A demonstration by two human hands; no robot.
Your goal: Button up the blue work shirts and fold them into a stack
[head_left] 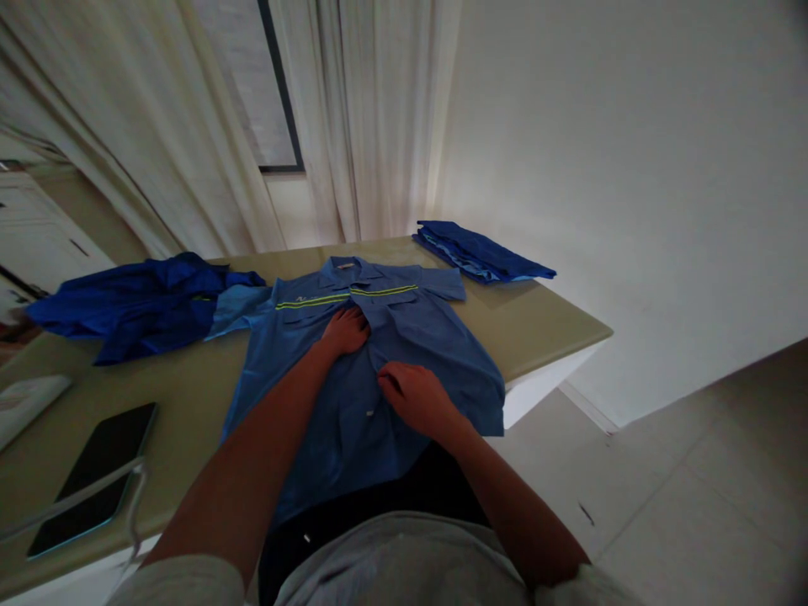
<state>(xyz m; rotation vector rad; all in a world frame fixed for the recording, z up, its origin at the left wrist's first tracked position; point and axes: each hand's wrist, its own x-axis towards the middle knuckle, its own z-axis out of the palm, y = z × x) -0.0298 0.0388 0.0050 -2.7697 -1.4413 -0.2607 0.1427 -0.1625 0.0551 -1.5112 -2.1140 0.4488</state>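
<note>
Now the blue short-sleeved cloth work shirt with a yellow chest stripe [429, 337] lies flat on the beige table [189, 379]; left hand [346, 330] and right hand [417, 396] sit curled on its front, pinching or pressing I cannot tell; looks light, limp, best gripped at seams.

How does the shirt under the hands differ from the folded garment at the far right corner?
The shirt lies spread flat; the folded garment is a compact bundle. The shirt shows a yellow-green chest stripe; the folded garment shows none. Left hand and right hand rest on the shirt; the folded garment is untouched. Both are blue, on one table.
</note>
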